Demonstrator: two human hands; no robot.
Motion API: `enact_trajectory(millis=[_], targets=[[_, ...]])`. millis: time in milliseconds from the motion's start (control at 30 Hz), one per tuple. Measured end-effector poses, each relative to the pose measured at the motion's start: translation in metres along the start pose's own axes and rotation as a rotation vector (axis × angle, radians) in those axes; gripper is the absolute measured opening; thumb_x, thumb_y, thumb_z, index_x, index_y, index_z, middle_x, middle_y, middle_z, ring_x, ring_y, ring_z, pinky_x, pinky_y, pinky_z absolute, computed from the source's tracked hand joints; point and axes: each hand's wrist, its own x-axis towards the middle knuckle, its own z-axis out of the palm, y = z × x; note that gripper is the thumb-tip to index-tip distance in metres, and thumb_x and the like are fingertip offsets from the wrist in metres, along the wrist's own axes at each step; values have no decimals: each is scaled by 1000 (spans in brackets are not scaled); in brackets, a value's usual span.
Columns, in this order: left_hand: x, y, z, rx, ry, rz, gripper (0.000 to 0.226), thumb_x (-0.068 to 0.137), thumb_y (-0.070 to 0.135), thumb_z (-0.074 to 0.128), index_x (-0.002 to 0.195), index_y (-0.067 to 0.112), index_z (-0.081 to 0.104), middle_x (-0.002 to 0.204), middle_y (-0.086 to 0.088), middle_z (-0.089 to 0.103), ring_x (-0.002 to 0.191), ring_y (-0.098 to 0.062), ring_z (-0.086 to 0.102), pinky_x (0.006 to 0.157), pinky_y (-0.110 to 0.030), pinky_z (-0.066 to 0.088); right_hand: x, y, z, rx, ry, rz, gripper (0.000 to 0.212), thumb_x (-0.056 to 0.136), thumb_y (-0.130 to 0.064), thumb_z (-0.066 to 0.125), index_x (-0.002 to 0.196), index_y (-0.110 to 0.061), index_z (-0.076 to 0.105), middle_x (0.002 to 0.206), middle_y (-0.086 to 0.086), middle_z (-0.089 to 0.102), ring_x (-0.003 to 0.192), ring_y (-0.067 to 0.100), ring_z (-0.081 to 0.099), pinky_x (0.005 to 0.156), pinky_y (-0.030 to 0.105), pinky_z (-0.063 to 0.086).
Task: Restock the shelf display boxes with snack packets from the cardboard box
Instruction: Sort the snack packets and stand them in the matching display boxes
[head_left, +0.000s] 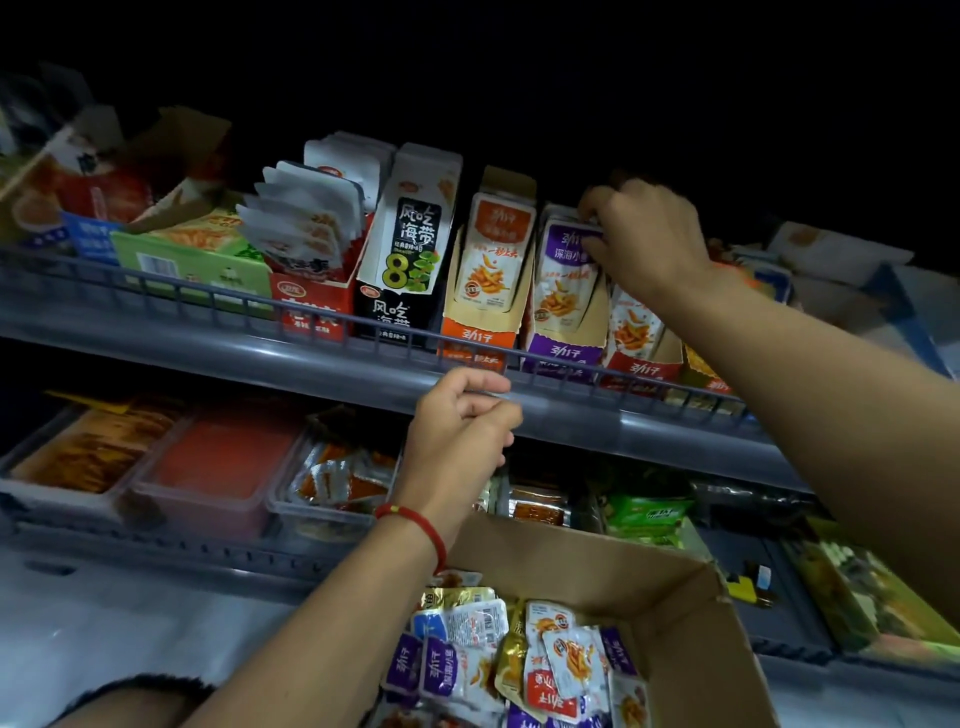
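Note:
A cardboard box (691, 639) at the bottom centre holds several mixed snack packets (566, 660), purple, red and gold. On the upper shelf stand display boxes side by side: an orange one (480, 332), a purple one (563, 351) and a red one (644, 366). My right hand (644, 234) reaches up to the purple box and grips the top of the purple packets (563, 270) standing in it. My left hand (462, 421) hovers in front of the shelf rail with its fingers loosely curled, holding nothing that I can see.
A grey wire rail (208, 299) runs along the upper shelf front. Left of the orange box stand a black seaweed box (395, 306) and a red box (311, 306). The lower shelf carries clear trays (208, 499) and green packets (644, 514).

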Motion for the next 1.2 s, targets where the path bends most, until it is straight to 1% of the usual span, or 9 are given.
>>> enact_trajectory(millis=[267, 367, 500, 633, 733, 900, 1033, 1100, 1200], targets=[[0, -3, 7, 52, -31, -1, 17, 91, 8, 67, 103, 18, 65, 93, -5, 73, 78, -14, 68, 65, -25, 56, -11, -1, 4, 21, 45, -56, 28, 100, -17, 60, 126, -9, 62, 122, 18, 62, 108, 38, 60, 85, 48, 47], [0, -8, 7, 128, -68, -13, 15, 90, 9, 68, 100, 20, 66, 93, -5, 72, 79, -16, 69, 73, -33, 59, -27, 5, -5, 83, 111, -83, 26, 99, -17, 57, 123, -9, 65, 122, 16, 62, 111, 37, 57, 88, 49, 45], [-1, -31, 14, 307, -168, -98, 15, 87, 14, 70, 95, 27, 68, 95, -3, 72, 86, -21, 69, 79, -40, 59, -84, 10, -22, 206, 150, -110, 22, 94, -17, 54, 109, -12, 69, 108, 13, 65, 100, 35, 59, 78, 45, 48], [-11, -70, 31, 575, -348, -160, 14, 87, 14, 69, 89, 28, 67, 92, -2, 70, 87, -19, 67, 78, -36, 58, -175, 11, -20, 344, -48, -94, 27, 92, -26, 46, 101, -14, 67, 98, 7, 63, 91, 31, 60, 73, 46, 51], [-24, -108, 44, 785, -568, -181, 14, 89, 13, 67, 90, 26, 66, 92, 3, 66, 89, -16, 64, 79, -33, 57, -241, 15, 1, 406, -245, -77, 30, 90, -31, 42, 99, -19, 68, 95, 2, 63, 86, 29, 63, 69, 43, 53], [-36, -174, 55, 1186, -808, -163, 13, 90, 25, 66, 103, 29, 70, 110, 2, 70, 99, -14, 64, 86, -27, 53, -290, 30, 28, 526, -553, 72, 19, 90, -34, 52, 99, -30, 69, 101, -5, 69, 91, 21, 67, 72, 41, 57], [-28, -211, 71, 1331, -793, -104, 32, 91, 27, 65, 122, 30, 67, 128, -1, 65, 115, -23, 61, 93, -27, 48, -288, 39, 36, 636, -572, 179, 14, 94, -33, 58, 101, -32, 70, 102, -6, 71, 88, 18, 67, 75, 43, 59], [-25, -224, 82, 1389, -772, -45, 39, 91, 27, 65, 130, 26, 63, 129, -5, 65, 117, -28, 60, 92, -31, 49, -286, 43, 38, 692, -583, 206, 13, 95, -31, 61, 102, -32, 71, 100, -5, 72, 88, 17, 67, 76, 43, 60], [-25, -242, 91, 1551, -835, 56, 60, 86, 36, 73, 141, 22, 51, 137, -8, 56, 117, -30, 58, 92, -36, 51, -286, 46, 44, 738, -586, 200, 13, 96, -30, 61, 103, -31, 72, 98, -5, 72, 87, 17, 67, 76, 42, 60]])
